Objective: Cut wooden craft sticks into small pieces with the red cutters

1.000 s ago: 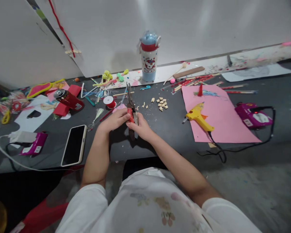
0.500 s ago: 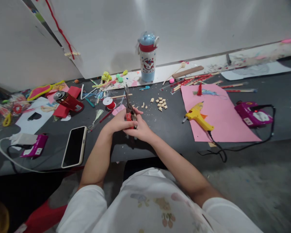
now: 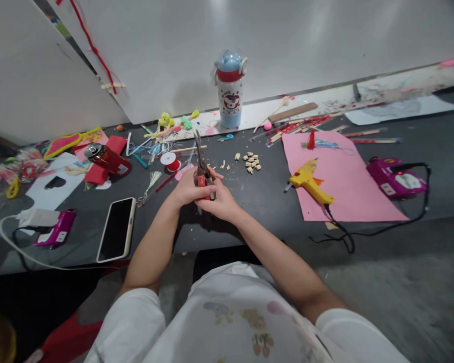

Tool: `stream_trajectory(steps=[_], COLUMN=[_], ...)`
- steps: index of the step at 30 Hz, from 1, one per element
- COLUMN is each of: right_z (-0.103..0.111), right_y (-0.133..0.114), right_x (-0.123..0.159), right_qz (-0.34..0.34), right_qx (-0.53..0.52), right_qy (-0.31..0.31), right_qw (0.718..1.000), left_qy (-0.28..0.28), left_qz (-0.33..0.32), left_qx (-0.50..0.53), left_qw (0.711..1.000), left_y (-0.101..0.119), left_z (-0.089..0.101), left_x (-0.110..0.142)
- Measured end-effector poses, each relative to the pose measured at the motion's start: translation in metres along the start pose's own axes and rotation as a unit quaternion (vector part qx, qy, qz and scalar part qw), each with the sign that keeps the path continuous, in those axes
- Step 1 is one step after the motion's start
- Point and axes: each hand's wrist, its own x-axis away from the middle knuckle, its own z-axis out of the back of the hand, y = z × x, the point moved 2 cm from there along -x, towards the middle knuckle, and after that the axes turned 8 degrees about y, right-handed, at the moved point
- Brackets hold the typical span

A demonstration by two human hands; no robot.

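Note:
Close to the table's front edge, both hands are closed round the red-handled pliers [image 3: 201,164], whose dark jaws point away from me. My left hand [image 3: 189,188] wraps the handle from the left, its thumb across the front. From the right, my right hand [image 3: 223,197] grips the same handles, its fingers touching the left ones. Beyond the hands, to the right, lies a cluster of short cut wooden pieces [image 3: 251,162]. A spool of red thread [image 3: 170,162] stands left of the jaws, near a thin wooden stick [image 3: 183,149]. The hands partly hide the handles.
A yellow hot glue gun [image 3: 310,185] rests on pink paper [image 3: 348,196] at right, its cord trailing over the front edge. A blue-topped bottle [image 3: 230,91] stands at the back. On the left are a phone [image 3: 116,230], a tilted red can [image 3: 109,160] and a purple power adapter [image 3: 56,231].
My hands and the pliers have shifted very slightly to the right. Both hands keep their grip, and the things on the table stay in place.

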Motion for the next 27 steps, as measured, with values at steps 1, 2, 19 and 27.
stream_trajectory(steps=[1, 2, 19, 27], right_z=[0.0, 0.0, -0.003, 0.001], right_y=[0.0, -0.001, 0.0, -0.006], right_x=[0.0, 0.0, -0.003, -0.001], right_qz=[-0.004, -0.008, -0.063, -0.104], right_qx=[0.004, 0.007, -0.051, -0.064], right_qy=[-0.001, -0.002, -0.004, 0.044], right_qw=[1.0, 1.0, 0.997, 0.992], left_qy=[0.0, 0.0, 0.01, 0.148], left_qz=[0.001, 0.003, 0.027, -0.075], left_qx=[0.0, 0.001, 0.02, -0.046], left_qw=[1.0, 1.0, 0.999, 0.985], left_y=[0.0, 0.0, 0.001, 0.0], left_z=[0.0, 0.0, -0.003, 0.02], left_x=[0.0, 0.0, 0.001, -0.002])
